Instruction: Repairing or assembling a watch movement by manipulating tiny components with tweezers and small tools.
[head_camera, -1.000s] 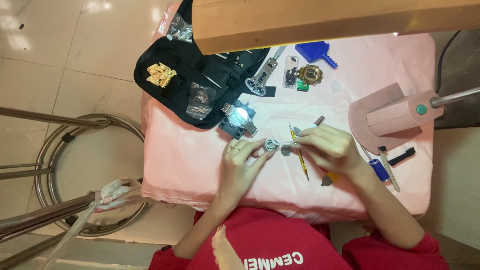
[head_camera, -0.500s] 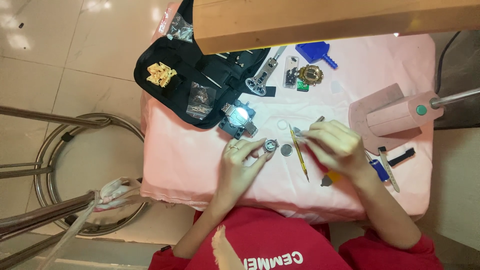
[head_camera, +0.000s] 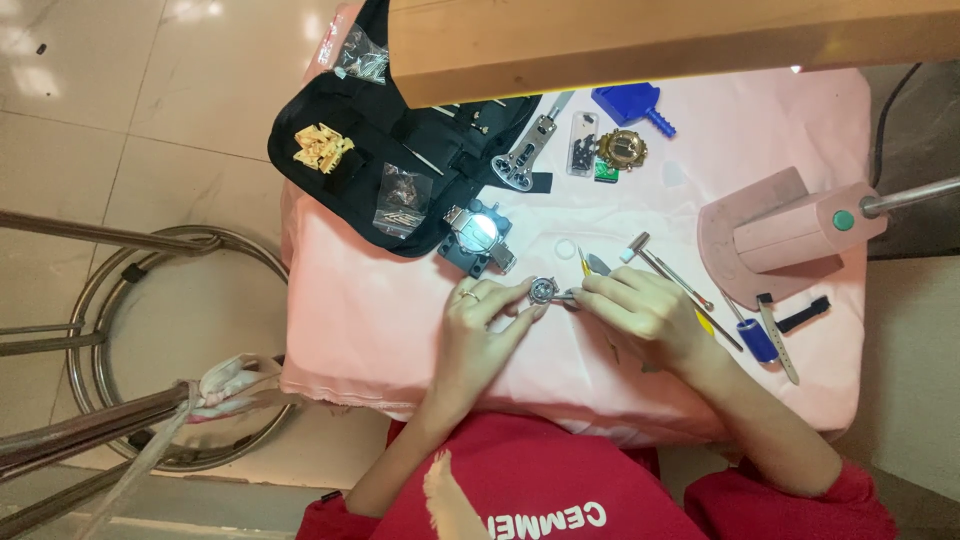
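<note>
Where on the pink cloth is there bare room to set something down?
Bare pink tablecloth lies left of the left hand, below the black tool pouch. A smaller patch sits between the blue plastic tool and the pink lamp base. Around the round metal watch case and right hand it is crowded.

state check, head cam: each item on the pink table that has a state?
left hand: fingertips pinching the round watch case
right hand: gripping a thin tool at that case
black tool pouch: unfolded, lying open
watch holder: watch clamped in it
small hammer: lying loose
blue-handled tool: lying loose
</note>
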